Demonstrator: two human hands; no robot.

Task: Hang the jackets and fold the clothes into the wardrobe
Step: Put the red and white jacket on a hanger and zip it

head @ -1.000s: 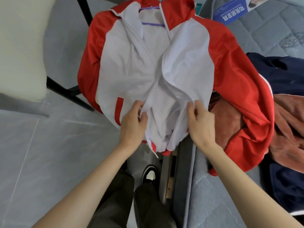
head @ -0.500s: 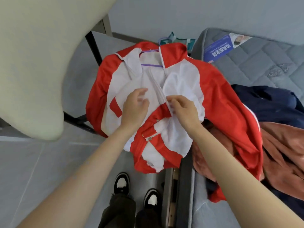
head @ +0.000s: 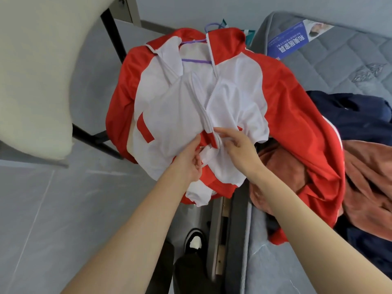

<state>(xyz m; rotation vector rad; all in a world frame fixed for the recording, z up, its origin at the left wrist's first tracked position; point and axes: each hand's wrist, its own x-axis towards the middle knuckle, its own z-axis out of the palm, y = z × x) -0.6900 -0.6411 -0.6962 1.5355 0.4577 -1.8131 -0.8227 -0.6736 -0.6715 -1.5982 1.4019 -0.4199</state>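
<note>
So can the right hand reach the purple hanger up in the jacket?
Probably yes. The jacket lies open at the collar, so the purple hanger shows bare above the right hand, nothing between. It must first let go of the zip.

The person wears dark trousers (head: 191, 270) and a black shoe (head: 195, 240) with a white toe, arms (head: 135, 230) bare

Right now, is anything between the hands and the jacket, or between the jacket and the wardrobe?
Nothing visible: the left hand and right hand both grip the jacket at its lower zipper ends. The wardrobe is out of view, so that path cannot be judged.
</note>
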